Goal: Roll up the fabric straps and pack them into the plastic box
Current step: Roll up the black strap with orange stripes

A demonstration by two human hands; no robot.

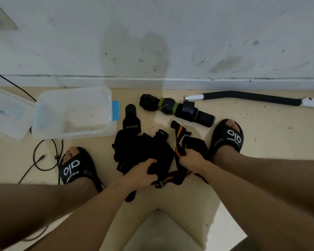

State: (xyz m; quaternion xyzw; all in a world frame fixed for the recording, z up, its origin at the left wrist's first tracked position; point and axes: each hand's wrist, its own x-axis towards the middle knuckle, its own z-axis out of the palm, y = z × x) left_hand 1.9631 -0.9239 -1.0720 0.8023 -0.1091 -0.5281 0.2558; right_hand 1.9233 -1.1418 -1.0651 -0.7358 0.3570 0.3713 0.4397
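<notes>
At the far left the lid (7,113) lay on the floor (261,134), just beside the plastic box (71,113), which stood open with its blue latch (115,110) toward me. I judged it was left uncovered so rolls could go straight in; I could see nothing inside it. A black cable (43,160) looped on the floor by my left sandal (76,169).

Between my feet lay the pile of loose black straps (141,149), one marked strap (131,122) stretching out toward the box. My left hand (140,173) was down on the near edge of that pile, its fingers (150,163) curled round a fold of black fabric, holding it bunched, I think, so the rest would not drag along.

My right hand (190,161) gripped the orange-striped strap (179,142), fingers closed tight around it near the middle, its far end lying flat toward the wall (170,33). The hold looked meant to pull this strap free of the tangle before rolling it.

Beyond the pile, four rolled straps (178,109) lay end to end in a row near the wall, finished but not yet packed. Further right lay a padded bar (252,97), and my right sandal (227,136) stood close beside the straps.
</notes>
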